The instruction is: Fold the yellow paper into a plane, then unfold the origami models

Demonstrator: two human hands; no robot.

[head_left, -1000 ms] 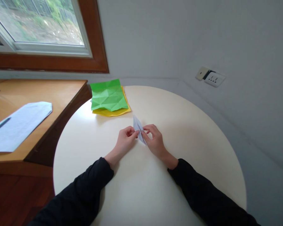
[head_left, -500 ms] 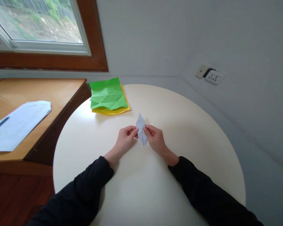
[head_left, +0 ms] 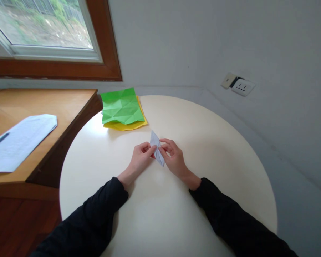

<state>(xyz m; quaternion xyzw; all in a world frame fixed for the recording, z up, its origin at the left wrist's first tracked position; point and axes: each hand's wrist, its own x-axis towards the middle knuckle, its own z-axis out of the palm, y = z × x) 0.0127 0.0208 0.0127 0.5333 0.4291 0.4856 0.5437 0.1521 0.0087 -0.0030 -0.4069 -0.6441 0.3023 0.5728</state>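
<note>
A small piece of folded white paper (head_left: pixel 154 139), long and diamond-shaped with pointed ends, is held above the middle of the round table. My left hand (head_left: pixel 142 154) pinches its left side between thumb and fingers. On the other side, my right hand (head_left: pixel 173 156) has its thumb and fingertips closed on the right edge of the paper. Part of the paper's middle is hidden behind the thumbs. Its lower tip points toward me and slightly right.
A creased green paper sheet (head_left: pixel 121 107) lies over yellow paper (head_left: pixel 125 126) at the back left of the white round table (head_left: pixel 160 221). On the wooden desk (head_left: pixel 77 103) at left are printed sheets (head_left: pixel 24 142) and a pen (head_left: pixel 0 139). A wall socket (head_left: pixel 243 87) is at right.
The folded paper has tilted, its upper tip moving left, and looks narrower. My right hand's fingers have shifted and lifted a little along its right edge. My left hand keeps its pinch.
</note>
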